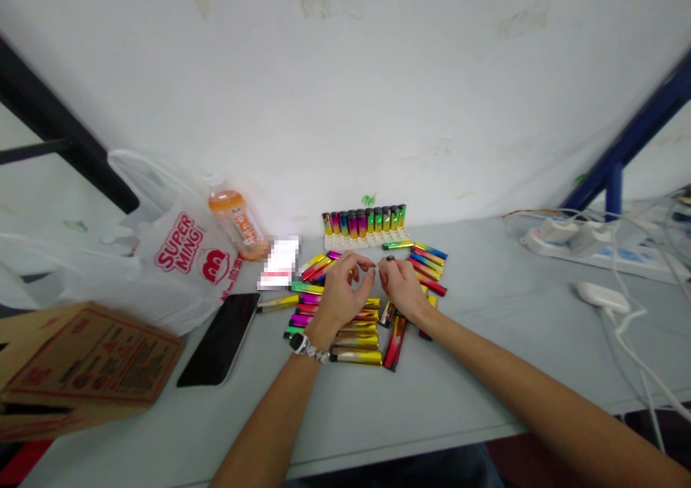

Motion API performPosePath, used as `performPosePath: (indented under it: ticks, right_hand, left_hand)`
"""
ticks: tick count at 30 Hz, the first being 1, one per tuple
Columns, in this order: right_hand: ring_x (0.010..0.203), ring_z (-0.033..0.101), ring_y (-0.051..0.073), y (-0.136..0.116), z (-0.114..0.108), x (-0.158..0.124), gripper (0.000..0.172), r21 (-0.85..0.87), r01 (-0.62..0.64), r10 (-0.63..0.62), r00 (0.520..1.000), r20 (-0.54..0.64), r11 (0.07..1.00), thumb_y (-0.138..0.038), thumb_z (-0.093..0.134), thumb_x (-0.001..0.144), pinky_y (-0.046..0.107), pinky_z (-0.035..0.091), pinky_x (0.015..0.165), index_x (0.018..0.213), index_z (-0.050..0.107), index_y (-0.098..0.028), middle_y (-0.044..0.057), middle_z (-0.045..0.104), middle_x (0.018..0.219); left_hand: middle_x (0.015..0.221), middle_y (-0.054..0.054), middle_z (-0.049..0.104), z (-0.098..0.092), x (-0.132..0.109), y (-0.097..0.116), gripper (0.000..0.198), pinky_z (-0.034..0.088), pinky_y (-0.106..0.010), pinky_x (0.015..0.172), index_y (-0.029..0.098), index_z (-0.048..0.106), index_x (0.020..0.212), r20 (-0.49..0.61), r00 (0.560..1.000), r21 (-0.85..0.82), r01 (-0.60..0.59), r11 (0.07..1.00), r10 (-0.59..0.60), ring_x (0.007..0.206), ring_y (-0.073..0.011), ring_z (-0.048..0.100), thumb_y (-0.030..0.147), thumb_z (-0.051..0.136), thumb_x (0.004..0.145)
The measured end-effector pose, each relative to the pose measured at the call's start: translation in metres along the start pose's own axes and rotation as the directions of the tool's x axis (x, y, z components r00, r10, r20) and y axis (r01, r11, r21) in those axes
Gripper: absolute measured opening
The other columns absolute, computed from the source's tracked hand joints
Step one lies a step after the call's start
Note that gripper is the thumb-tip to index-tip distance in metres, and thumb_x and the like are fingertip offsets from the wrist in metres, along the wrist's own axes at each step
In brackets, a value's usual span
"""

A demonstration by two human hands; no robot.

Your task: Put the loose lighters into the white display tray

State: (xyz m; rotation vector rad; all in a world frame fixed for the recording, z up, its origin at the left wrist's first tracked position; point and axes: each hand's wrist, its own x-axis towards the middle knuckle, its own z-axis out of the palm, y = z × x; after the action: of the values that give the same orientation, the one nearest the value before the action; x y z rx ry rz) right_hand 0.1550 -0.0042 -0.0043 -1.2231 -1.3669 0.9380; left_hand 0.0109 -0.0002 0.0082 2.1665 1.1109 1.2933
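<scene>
My left hand point(341, 290), a watch on its wrist, hovers over a heap of shiny coloured lighters point(353, 330) on the grey table, its fingers pinched on a small pale piece I cannot make out. My right hand point(400, 285) is close beside it, fingers curled around a lighter whose dark top point(389, 259) sticks up between the two hands. Several more lighters point(429, 258) lie loose to the right. Behind the hands a row of lighters stands upright in a white tray point(367, 238).
A black phone point(221, 337) lies left of the heap. A white plastic bag point(178, 258), an orange drink bottle point(237, 222) and a cardboard box point(80, 358) sit at the left. A power strip point(588, 247) and white cables point(626, 330) lie at the right.
</scene>
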Motion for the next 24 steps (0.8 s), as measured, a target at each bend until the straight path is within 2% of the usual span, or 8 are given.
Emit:
performPosePath:
  ticks: [6, 9, 12, 15, 17, 18, 22, 24]
  right_hand:
    - [0.047, 0.036, 0.011, 0.002, 0.003, 0.001, 0.041, 0.034, -0.012, 0.012, 1.0, 0.009, 0.999, -0.054, 0.048, 0.088, 0.027, 0.028, 0.046, 0.063, 0.044, -0.022, -0.005, 0.039, 0.049]
    - [0.042, 0.034, 0.01, 0.001, 0.003, 0.001, 0.04, 0.14, 0.001, -0.012, 0.997, 0.077, 0.99, -0.061, 0.05, 0.089, 0.024, 0.027, 0.042, 0.079, 0.046, -0.023, -0.009, 0.038, 0.052]
    - [0.039, 0.033, 0.009, -0.002, -0.002, 0.004, 0.035, 0.228, 0.026, -0.062, 0.986, 0.154, 0.973, -0.061, 0.047, 0.092, 0.022, 0.03, 0.04, 0.097, 0.044, -0.026, -0.012, 0.038, 0.053]
    - [0.059, 0.053, 0.012, -0.001, -0.011, 0.016, 0.034, 0.132, 0.162, -0.18, 0.974, 0.137, 0.978, -0.057, 0.052, 0.091, 0.023, 0.044, 0.052, 0.099, 0.052, -0.024, -0.004, 0.055, 0.069]
    - [0.079, 0.059, 0.015, 0.0, -0.019, 0.028, 0.033, -0.004, 0.274, -0.273, 0.959, 0.081, 0.962, -0.053, 0.06, 0.086, 0.026, 0.048, 0.065, 0.093, 0.061, -0.021, 0.003, 0.063, 0.088]
    - [0.083, 0.059, 0.016, 0.002, -0.023, 0.035, 0.032, -0.064, 0.303, -0.3, 0.952, 0.055, 0.951, -0.051, 0.063, 0.084, 0.027, 0.047, 0.068, 0.092, 0.065, -0.019, 0.005, 0.065, 0.093]
    - [0.066, 0.058, 0.016, 0.006, -0.036, 0.064, 0.032, -0.163, 0.285, -0.283, 0.958, 0.037, 0.944, -0.044, 0.066, 0.081, 0.028, 0.044, 0.062, 0.099, 0.069, -0.017, 0.003, 0.068, 0.079]
    - [0.061, 0.057, 0.014, 0.007, -0.04, 0.079, 0.032, -0.199, 0.325, -0.322, 0.946, 0.045, 0.925, -0.04, 0.065, 0.081, 0.028, 0.043, 0.06, 0.104, 0.067, -0.018, 0.002, 0.068, 0.078]
  left_hand:
    - [0.08, -0.001, 0.058, 0.0, 0.0, -0.001, 0.008, 0.041, -0.026, 0.061, 0.018, 0.061, 0.087, 0.005, 1.0, 0.008, -0.001, 1.0, 0.001, 0.064, -0.0121, 0.049, 0.022, 0.055, 0.089]
    - [0.08, -0.001, 0.059, 0.0, 0.001, -0.002, 0.007, 0.04, -0.026, 0.06, 0.018, 0.061, 0.086, -0.005, 1.0, 0.015, 0.015, 1.0, -0.015, 0.063, -0.0115, 0.049, 0.022, 0.056, 0.089]
    - [0.079, -0.001, 0.06, 0.001, 0.001, -0.003, 0.011, 0.041, -0.026, 0.062, 0.018, 0.062, 0.083, -0.04, 0.999, 0.036, 0.036, 0.999, -0.034, 0.064, -0.0118, 0.05, 0.023, 0.055, 0.09]
    - [0.08, -0.001, 0.062, 0.003, 0.002, -0.006, 0.013, 0.042, -0.026, 0.063, 0.019, 0.063, 0.083, -0.047, 0.997, 0.063, 0.068, 0.996, -0.065, 0.066, -0.0125, 0.052, 0.024, 0.054, 0.091]
    - [0.081, -0.001, 0.062, 0.005, 0.002, -0.009, 0.011, 0.042, -0.026, 0.063, 0.019, 0.063, 0.084, -0.03, 0.996, 0.081, 0.089, 0.993, -0.087, 0.066, -0.0128, 0.052, 0.024, 0.055, 0.091]
    - [0.082, -0.001, 0.062, 0.006, 0.002, -0.011, 0.011, 0.042, -0.026, 0.063, 0.019, 0.063, 0.084, -0.02, 0.995, 0.087, 0.096, 0.992, -0.094, 0.066, -0.0128, 0.052, 0.024, 0.055, 0.09]
    - [0.082, -0.001, 0.061, 0.009, 0.0, -0.013, 0.011, 0.042, -0.027, 0.064, 0.019, 0.062, 0.083, 0.034, 0.995, 0.105, 0.09, 0.99, -0.094, 0.065, -0.0126, 0.051, 0.024, 0.055, 0.09]
    - [0.08, 0.0, 0.06, 0.01, -0.001, -0.012, 0.012, 0.041, -0.028, 0.065, 0.019, 0.062, 0.081, 0.073, 0.993, 0.132, 0.08, 0.988, -0.09, 0.064, -0.0126, 0.05, 0.024, 0.055, 0.09]
